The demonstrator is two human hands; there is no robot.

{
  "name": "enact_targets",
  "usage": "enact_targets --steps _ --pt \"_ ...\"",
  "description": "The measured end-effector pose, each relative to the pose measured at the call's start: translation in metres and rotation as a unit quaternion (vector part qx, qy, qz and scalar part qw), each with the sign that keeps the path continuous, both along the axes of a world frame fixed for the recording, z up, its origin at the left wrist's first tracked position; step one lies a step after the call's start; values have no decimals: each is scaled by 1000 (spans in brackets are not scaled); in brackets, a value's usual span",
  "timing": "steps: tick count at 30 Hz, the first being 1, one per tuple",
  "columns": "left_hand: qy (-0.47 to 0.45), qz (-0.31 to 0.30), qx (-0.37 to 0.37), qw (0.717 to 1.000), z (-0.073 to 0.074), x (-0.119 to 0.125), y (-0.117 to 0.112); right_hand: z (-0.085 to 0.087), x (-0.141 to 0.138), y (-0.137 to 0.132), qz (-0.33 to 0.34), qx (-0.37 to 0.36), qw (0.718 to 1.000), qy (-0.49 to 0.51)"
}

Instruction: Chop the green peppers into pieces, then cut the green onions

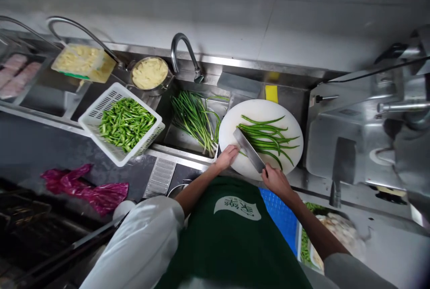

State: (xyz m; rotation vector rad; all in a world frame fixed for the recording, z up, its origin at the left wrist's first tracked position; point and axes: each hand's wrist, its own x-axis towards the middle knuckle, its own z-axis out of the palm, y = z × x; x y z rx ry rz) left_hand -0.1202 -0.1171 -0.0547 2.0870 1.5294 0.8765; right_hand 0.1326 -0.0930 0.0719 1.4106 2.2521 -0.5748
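My right hand (276,180) is closed round the handle of a cleaver (250,151), whose blade slants across the white round cutting board (231,123). Long green chili peppers (268,135) lie side by side on the board, right of the blade. At the board's left edge is my left hand (227,157), fingers drawn together. A small green bit shows at its fingertips; whether they grip it I cannot tell. Left of the board, a bunch of green onions (193,118) lies in the sink. A white basket (88,118) holds cut green pieces (126,123).
A faucet (183,51) curves over the sink. Behind the board are a grey slab (239,85) and a yellow cloth (271,93). A pot of pale slices (150,74) stands behind the basket. A pink plastic bag (85,188) lies at left, and a metal machine (356,145) stands at right.
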Motion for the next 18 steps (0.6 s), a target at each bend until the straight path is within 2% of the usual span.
enact_targets --steps 6,12,18 --pt "38 24 36 998 -10 -5 0 5 -6 1 16 -5 1000 -17" --pt "59 23 29 998 -11 -2 -1 22 7 -8 85 6 996 -33" --pt "50 30 32 998 -14 0 -2 11 -2 -1 88 -27 995 -35"
